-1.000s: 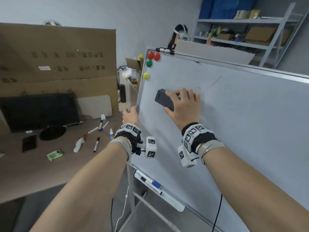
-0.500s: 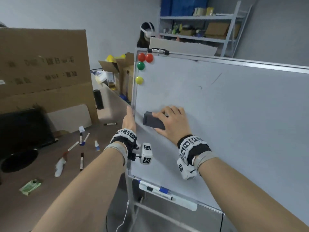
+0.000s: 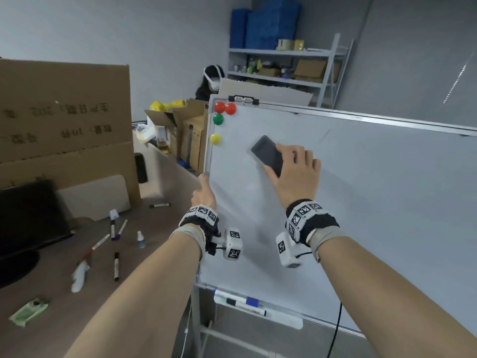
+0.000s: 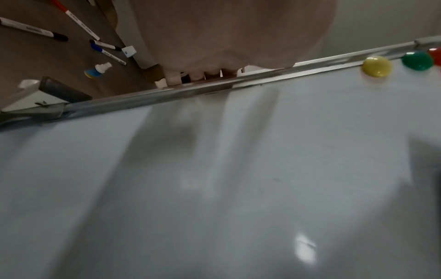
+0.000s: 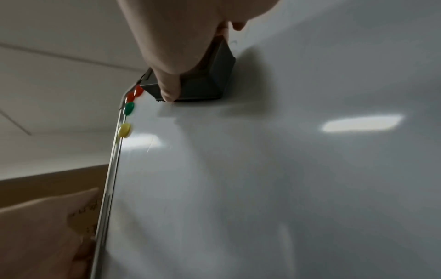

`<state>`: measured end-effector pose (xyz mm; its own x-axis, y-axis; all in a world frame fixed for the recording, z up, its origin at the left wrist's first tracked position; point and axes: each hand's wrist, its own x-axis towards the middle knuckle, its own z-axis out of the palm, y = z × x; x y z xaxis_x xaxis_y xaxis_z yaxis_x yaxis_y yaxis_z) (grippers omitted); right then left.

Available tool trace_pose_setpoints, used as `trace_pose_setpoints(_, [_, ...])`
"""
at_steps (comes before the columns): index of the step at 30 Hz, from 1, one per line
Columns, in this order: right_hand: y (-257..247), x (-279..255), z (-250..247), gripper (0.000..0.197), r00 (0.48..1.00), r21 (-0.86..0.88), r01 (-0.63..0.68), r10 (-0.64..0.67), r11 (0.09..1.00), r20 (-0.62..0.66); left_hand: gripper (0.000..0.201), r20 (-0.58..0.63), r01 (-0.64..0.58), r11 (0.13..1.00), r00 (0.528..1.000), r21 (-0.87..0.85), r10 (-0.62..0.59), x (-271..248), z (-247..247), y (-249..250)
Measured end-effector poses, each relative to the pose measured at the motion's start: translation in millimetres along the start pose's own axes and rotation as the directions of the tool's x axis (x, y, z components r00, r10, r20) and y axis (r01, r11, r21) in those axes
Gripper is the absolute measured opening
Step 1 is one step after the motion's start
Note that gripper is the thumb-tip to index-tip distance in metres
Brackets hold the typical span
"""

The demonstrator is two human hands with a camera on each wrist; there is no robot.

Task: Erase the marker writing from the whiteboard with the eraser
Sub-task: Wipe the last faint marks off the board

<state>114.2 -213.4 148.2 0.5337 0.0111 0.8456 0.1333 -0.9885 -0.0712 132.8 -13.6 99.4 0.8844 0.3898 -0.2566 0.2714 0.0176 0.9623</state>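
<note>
While the left hand (image 3: 204,196) grips the left edge of the whiteboard (image 3: 361,215), fingers curled behind the frame (seen in the left wrist view), four round magnets (image 3: 215,139) sit in the board's upper left corner. Right of them, the right hand (image 3: 294,174) clasps the dark eraser (image 3: 267,153), fingers wrapped over it, pressing it flat against the board surface.

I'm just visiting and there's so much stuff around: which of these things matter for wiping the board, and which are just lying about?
In use:
eraser, held by the right hand
whiteboard, steadied at its edge by the left hand
faint stroke left on it

Lying about:
magnets
markers on the table
markers in the tray
cardboard box
</note>
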Motion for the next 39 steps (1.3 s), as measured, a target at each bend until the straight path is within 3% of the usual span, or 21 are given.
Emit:
trace_pose_setpoints(8, [-3.4, -12.2, -2.9, 0.053, 0.998, 0.125, -0.051, 0.055, 0.991, -0.025, 0.089, -0.067, 0.026, 0.990, 0.998, 0.140, -0.017, -4.8, -0.6, -16.5])
trace_pose_setpoints(16, [-4.9, -9.8, 6.7, 0.053, 0.999, 0.139, -0.037, 0.042, 0.990, -0.030, 0.087, -0.108, 0.023, 0.996, 0.994, 0.086, -0.014, 4.2, 3.5, -18.1])
trace_pose_setpoints(19, [-7.9, -5.5, 15.9, 0.054, 0.998, 0.125, 0.050, -0.054, 0.991, 0.029, 0.089, -0.085, 0.019, 1.000, 0.996, 0.024, -0.017, 6.8, 9.9, -12.8])
trace_pose_setpoints(24, [-20.4, -11.3, 39.1, 0.057, 0.970, 0.106, 0.187, -0.201, 0.977, 0.139, 0.078, 0.001, -0.110, 0.994, 0.994, -0.003, 0.110, 20.9, 20.8, 5.0])
trace_pose_setpoints(28, [-19.5, -10.1, 45.5, 0.057, 0.953, 0.099, 0.275, -0.284, 0.956, 0.100, 0.084, -0.087, -0.060, 0.996, 0.995, -0.065, 0.054, 29.0, 19.8, 8.2])
trace_pose_setpoints(35, [0.0, 22.1, 18.2, 0.055, 0.999, 0.066, 0.032, -0.031, 0.997, -0.010, 0.071, -0.183, -0.141, 0.989, 0.974, -0.048, 0.131, 24.3, 34.6, 20.0])
trace_pose_setpoints(39, [36.7, 36.1, -6.2, 0.053, 0.971, 0.077, -0.213, 0.219, 0.974, -0.094, 0.058, -0.450, -0.194, 0.978, 0.869, 0.072, 0.206, 16.2, 50.3, 39.7])
